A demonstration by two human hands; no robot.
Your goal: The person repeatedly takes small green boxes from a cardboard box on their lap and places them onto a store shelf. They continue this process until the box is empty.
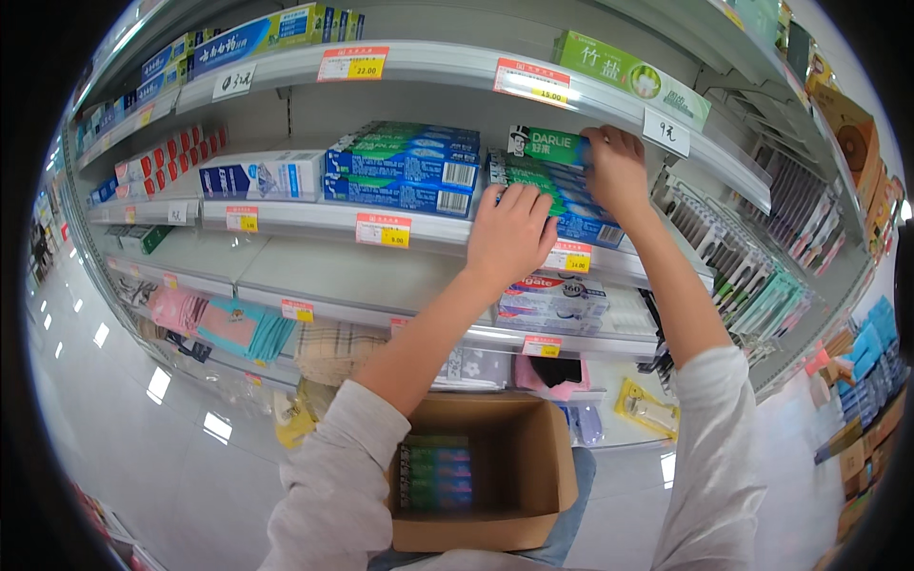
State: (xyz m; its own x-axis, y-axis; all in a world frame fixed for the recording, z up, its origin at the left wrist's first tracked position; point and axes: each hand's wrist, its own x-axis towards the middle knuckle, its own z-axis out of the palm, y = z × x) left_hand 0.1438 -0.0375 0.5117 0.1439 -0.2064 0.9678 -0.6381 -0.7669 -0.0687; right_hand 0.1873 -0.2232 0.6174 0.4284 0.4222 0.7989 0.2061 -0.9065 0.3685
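The green toothpaste box [557, 145] sits on top of a stack of green and blue toothpaste boxes [562, 205] on the middle shelf [314, 221], far up at the right end; I think it is light, a thin card box with a tube inside, stiff along its long sides but easy to dent if I squeeze hard; its shiny skin may slip a bit, so I would take it by the long edges or by the short end, not by the flat top.

My right hand [617, 169] is up high at the right end of that box, fingers curled over it and touching it; I cannot tell if it grips the box or only pushes it. My left hand [512, 233] lies flat on the front of the stack, fingers close together and pointing up, pressing on the boxes.

Both arms reach up and forward, in pale grey sleeves pulled back from the wrists. Next to the stack on the left is another pile of blue boxes [405, 171]. Yellow price tags [384, 230] run along the shelf edge. Down near my lap is a brown cardboard box [533, 476] with a few more toothpaste packs [438, 471] lying in it.
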